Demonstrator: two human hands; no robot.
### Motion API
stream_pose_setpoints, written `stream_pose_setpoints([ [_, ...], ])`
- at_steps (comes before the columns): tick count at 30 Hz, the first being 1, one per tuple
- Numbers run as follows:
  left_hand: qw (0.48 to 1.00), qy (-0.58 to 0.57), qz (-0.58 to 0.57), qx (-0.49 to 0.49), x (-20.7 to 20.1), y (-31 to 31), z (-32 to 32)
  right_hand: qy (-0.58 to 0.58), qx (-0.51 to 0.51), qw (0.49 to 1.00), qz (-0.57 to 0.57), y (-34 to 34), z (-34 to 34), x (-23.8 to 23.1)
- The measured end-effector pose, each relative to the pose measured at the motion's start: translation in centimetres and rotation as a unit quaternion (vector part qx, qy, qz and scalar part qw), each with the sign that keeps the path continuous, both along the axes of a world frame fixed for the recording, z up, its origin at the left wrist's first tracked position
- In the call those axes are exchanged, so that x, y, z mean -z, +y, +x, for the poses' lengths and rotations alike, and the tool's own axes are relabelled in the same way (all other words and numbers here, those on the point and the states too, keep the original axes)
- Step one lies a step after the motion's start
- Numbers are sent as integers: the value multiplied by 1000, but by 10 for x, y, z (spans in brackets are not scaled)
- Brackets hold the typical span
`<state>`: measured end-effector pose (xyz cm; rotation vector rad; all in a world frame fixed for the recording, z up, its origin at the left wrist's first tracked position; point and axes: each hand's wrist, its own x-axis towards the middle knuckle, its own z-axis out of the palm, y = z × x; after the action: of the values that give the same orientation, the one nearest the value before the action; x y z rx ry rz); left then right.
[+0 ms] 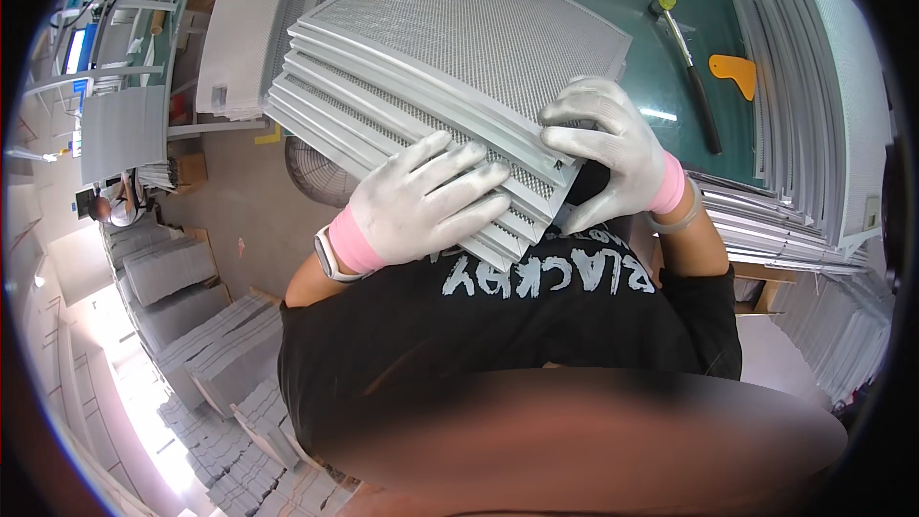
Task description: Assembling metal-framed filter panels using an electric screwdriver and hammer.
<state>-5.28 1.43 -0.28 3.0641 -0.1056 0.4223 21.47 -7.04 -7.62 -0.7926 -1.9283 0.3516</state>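
A slanted stack of silver metal-mesh filter panels [479, 24] lies on the green table in front of me, its framed edges fanned out toward my body. My left hand [431, 196], in a white glove with a pink cuff, rests on those near edges with its fingers spread. At the stack's near right corner is my right hand [608, 139], gloved the same way. Its fingers bend over the frame of the upper panels and its thumb sits lower, along the corner. The undersides of the panels are hidden.
On the green table [680, 86] right of the stack lie a yellow-headed hammer [687, 67] and an orange scraper [735, 74]. More panels stand upright at the right [799, 96] and at the back left [251, 29]. A floor fan [321, 172] shows below the stack. Another person [123, 203] is far left.
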Motion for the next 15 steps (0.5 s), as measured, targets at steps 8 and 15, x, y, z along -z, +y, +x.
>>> stream_pose_setpoints([
  [8, 999, 5, 33, 19, -23, 12, 19, -43, 86, 994, 43, -7, -3, -3],
  [15, 995, 12, 71, 63, -60, 41, 55, -20, 204, 972, 111, 3, -13, -11],
])
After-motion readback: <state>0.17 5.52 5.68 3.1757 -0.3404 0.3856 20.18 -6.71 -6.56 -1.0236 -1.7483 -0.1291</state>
